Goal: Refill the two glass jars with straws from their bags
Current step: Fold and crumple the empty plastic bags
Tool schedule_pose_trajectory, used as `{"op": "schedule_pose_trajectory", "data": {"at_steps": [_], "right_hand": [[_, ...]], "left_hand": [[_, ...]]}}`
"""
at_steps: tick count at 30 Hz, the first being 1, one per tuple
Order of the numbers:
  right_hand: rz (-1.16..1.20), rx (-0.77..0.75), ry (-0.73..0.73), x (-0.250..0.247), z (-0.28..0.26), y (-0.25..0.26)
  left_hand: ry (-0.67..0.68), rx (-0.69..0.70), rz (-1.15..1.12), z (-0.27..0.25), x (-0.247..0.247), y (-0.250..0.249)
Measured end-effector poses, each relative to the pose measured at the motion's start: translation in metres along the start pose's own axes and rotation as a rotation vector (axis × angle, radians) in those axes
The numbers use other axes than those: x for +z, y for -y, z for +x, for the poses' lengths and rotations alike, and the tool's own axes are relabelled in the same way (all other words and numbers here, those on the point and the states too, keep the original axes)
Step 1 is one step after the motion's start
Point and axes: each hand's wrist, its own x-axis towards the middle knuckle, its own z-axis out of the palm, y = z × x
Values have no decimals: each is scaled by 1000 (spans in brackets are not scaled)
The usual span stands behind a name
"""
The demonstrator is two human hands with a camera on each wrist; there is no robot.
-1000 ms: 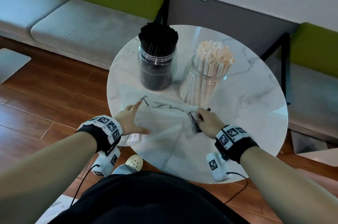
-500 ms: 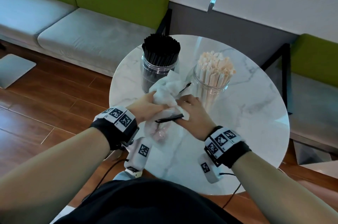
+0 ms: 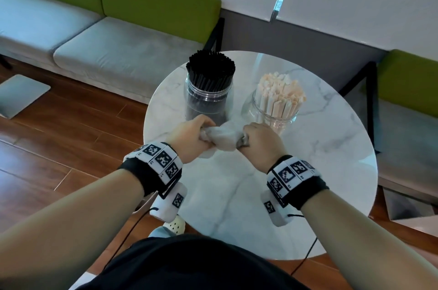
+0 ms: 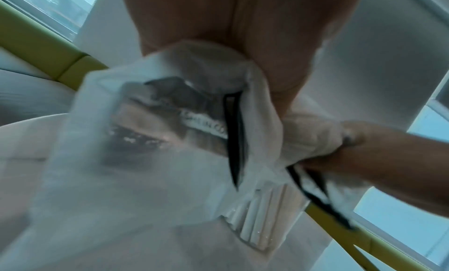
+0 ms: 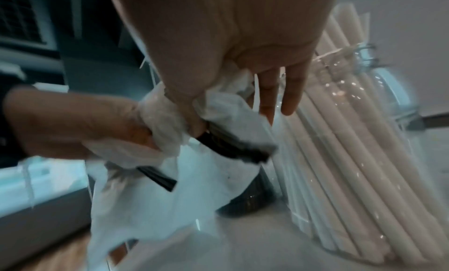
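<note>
Two glass jars stand at the back of the round marble table [image 3: 331,152]. The left jar [image 3: 208,100] is packed with black straws. The right jar [image 3: 275,112], also seen close [image 5: 364,160], is packed with paper-wrapped white straws. In front of them both hands hold a crumpled translucent plastic bag [image 3: 222,138] above the table. My left hand [image 3: 189,135] grips its left end and my right hand [image 3: 258,140] grips its right end. The bag [image 4: 145,140] hangs loose below the fists and has black strips on it [image 5: 233,150].
A grey and green bench sofa [image 3: 106,48] runs behind the table on the left, another green seat [image 3: 410,90] on the right. A grey mat [image 3: 21,93] lies on the wooden floor. A white shoe [image 3: 175,225] shows under the table's near edge.
The bag lay flat on the table under both hands a second ago. Both hands gathered it, lifted it and now hold it bunched between two fists.
</note>
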Motion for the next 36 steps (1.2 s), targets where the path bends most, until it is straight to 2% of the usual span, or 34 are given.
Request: {"op": "schedule_pose_trajectory", "data": {"at_steps": [2, 4, 7, 8, 9, 11, 12, 14, 16, 18, 19, 21, 23, 25, 27, 28, 30, 32, 34, 36], "right_hand": [[326, 93, -62, -3, -1, 4], [565, 130, -142, -6, -2, 16], [909, 124, -199, 2, -2, 34], [925, 135, -186, 7, -2, 36], [839, 133, -174, 12, -1, 33], [465, 65, -116, 17, -4, 27], [302, 27, -91, 18, -6, 27], [127, -60, -43, 15, -12, 27], [90, -105, -38, 6, -16, 24], [190, -89, -184, -2, -17, 16], [246, -88, -284, -5, -17, 13], [248, -131, -375, -9, -17, 11], [197, -133, -272, -6, -15, 15], [291, -72, -138, 1, -10, 18], [478, -9, -114, 6, -6, 22], [501, 25, -131, 5, -4, 23], [389, 64, -142, 1, -2, 23], [260, 68, -116, -5, 0, 20], [179, 30, -71, -7, 2, 17], [220, -35, -32, -9, 3, 18]], "left_hand": [[-58, -72, -48, 1, 3, 5], [-26, -174, -155, 0, 9, 3], [138, -358, -677, -8, 14, -19], [214, -369, -834, -9, 11, -26], [277, -357, -971, -9, 8, -29], [361, -249, -1149, -10, 2, -32], [358, -197, -1170, -9, 0, -33], [235, -185, -1144, -8, 1, -34], [63, -228, -1093, -4, 5, -30], [-73, -245, -990, -2, 4, -23], [-95, -236, -941, -3, 2, -21], [-46, -180, -886, -5, 0, -21], [54, -95, -861, -8, 0, -25], [137, -18, -861, -12, 2, -34], [175, -21, -903, -13, 2, -34], [177, -31, -918, -12, 2, -32], [124, -33, -900, -7, 1, -25], [-21, 19, -730, -2, 0, -19], [-134, 172, -434, -2, -1, -19], [-134, 334, -195, -3, 0, -18]]}}
